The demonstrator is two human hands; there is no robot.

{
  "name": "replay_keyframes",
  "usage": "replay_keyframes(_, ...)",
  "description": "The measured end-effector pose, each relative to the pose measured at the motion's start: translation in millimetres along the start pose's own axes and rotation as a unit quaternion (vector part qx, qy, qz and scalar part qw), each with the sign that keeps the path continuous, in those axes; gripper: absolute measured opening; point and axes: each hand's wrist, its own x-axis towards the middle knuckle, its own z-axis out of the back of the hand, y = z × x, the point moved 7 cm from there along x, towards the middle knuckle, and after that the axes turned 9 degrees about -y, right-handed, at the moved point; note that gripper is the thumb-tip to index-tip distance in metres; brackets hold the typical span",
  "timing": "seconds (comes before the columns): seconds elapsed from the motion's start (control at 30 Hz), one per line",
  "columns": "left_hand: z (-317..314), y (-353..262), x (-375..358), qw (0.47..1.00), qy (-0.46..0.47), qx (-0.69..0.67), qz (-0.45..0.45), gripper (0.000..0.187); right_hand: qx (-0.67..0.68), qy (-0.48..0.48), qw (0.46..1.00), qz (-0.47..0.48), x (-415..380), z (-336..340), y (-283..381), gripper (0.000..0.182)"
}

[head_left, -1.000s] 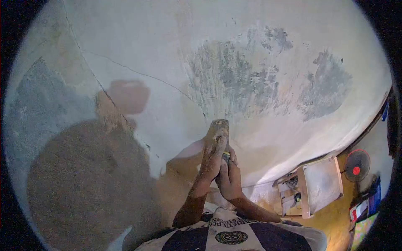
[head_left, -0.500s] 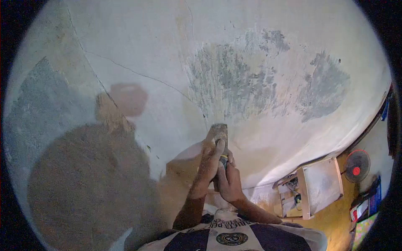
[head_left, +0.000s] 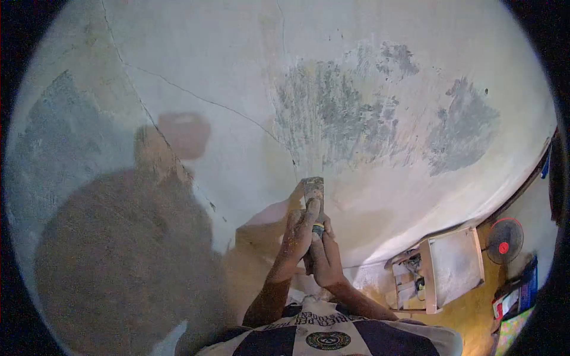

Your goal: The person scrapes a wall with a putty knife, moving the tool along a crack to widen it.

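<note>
Both hands grip a scraper with a flat, dusty blade (head_left: 313, 187), which points up against the pale wall (head_left: 368, 196). My left hand (head_left: 298, 236) is closed around it, thumb lying along the blade's lower part. Just below and to the right, my right hand (head_left: 326, 260) wraps the handle, where a yellowish band shows between the fingers. Above the blade is a grey patch (head_left: 338, 113) with streaky, scraped edges. A thin crack (head_left: 228, 110) runs down the wall towards the blade's left side. The handle's lower end is mostly hidden by my fingers.
More bare grey patches mark the wall at right (head_left: 466, 130) and far left (head_left: 65, 130). A large shadow (head_left: 130, 255) covers the lower left. At lower right stand a pale open cabinet (head_left: 454, 270) with items inside and a fan with a red hub (head_left: 504, 247).
The view has shifted slightly, so the wall marks sit a little farther right. Both hands keep their hold on the scraper, whose blade stays just below the grey patch.
</note>
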Motion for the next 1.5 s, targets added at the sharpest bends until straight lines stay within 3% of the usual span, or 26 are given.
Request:
replay_keyframes(0.1, -8.5, -25.4, 4.3, 0.997, -0.002, 0.002, -0.079, 0.031, -0.016, -0.02, 1.0, 0.005, 6.6, 2.1, 8.9, 0.047)
replay_keyframes(0.2, -11.6, -31.3, 3.0, 1.0, -0.008, -0.015, -0.024, 0.032, -0.047, -0.021, 0.999, 0.015, 7.6, 3.3, 13.7, 0.049)
replay_keyframes(0.3, -2.7, -2.6, 6.4, 1.0, 0.0, 0.006, -0.029, 0.031, -0.042, 0.008, 0.999, -0.008, 5.3, 3.4, -13.1, 0.046)
replay_keyframes(0.4, -12.6, -44.8, -2.9, 0.996, 0.0, 0.026, -0.087, 0.032, -0.003, 0.013, 1.0, -0.026, 8.5, -1.7, 14.6, 0.045)
replay_keyframes(0.43, -12.2, -43.9, 0.2, 0.997, 0.007, 0.028, -0.065, 0.034, 0.012, 0.011, 1.0, -0.026, 10.5, -4.4, 27.6, 0.045)
replay_keyframes(0.5, -11.3, -39.8, 1.6, 0.999, 0.019, 0.031, -0.02, 0.037, 0.029, -0.024, 0.999, 0.009, 7.8, -4.6, 29.5, 0.045)
replay_keyframes(0.6, 1.3, 9.3, 12.5, 0.999, -0.02, -0.016, -0.037, 0.036, -0.054, -0.05, 0.983, 0.167, 12.7, 2.4, 5.5, 0.046)
replay_keyframes(0.67, -2.1, 6.7, 10.9, 0.999, 0.0, -0.022, -0.034, 0.033, -0.059, -0.045, 0.986, 0.152, 7.9, 4.1, -3.5, 0.047)
replay_keyframes(0.7, -2.6, 4.2, 7.7, 0.999, 0.008, -0.023, -0.029, 0.033, -0.014, -0.034, 0.997, 0.073, 3.7, 1.0, 2.2, 0.047)
replay_keyframes(0.77, -5.2, -20.3, 1.5, 0.999, 0.013, 0.009, -0.039, 0.032, 0.026, -0.025, 0.999, 0.009, 3.2, -2.8, 2.5, 0.047)
replay_keyframes(0.9, -0.7, 7.1, 8.8, 1.0, 0.01, -0.016, -0.015, 0.031, -0.082, -0.024, 0.985, 0.151, 5.0, -0.4, 3.7, 0.045)
replay_keyframes(0.97, -1.1, 0.1, 9.5, 1.0, 0.007, -0.025, -0.014, 0.032, -0.1, -0.029, 0.985, 0.135, 7.4, 1.7, -1.6, 0.042)
replay_keyframes(1.07, -2.6, -3.2, 6.3, 0.999, 0.003, -0.048, -0.021, 0.032, -0.032, -0.039, 0.998, -0.027, -0.1, -1.0, 3.8, 0.037)
replay_keyframes(1.23, -1.6, -2.9, 7.3, 0.999, 0.002, -0.018, -0.032, 0.031, -0.026, -0.047, 0.998, 0.03, 2.3, 1.1, -2.0, 0.034)
replay_keyframes(1.3, -6.9, -30.5, -1.8, 0.999, -0.005, -0.015, -0.041, 0.031, -0.008, -0.038, 0.999, -0.018, 2.6, -1.9, -0.4, 0.034)
replay_keyframes(1.37, -4.2, -13.5, 1.4, 0.999, -0.005, -0.035, -0.016, 0.03, -0.004, -0.02, 0.999, -0.037, 0.5, -3.5, -3.0, 0.035)
replay_keyframes(1.5, -3.9, -25.3, -3.6, 0.999, 0.008, 0.007, -0.044, 0.031, -0.013, -0.012, 1.0, 0.003, 2.1, -2.2, -1.7, 0.043)
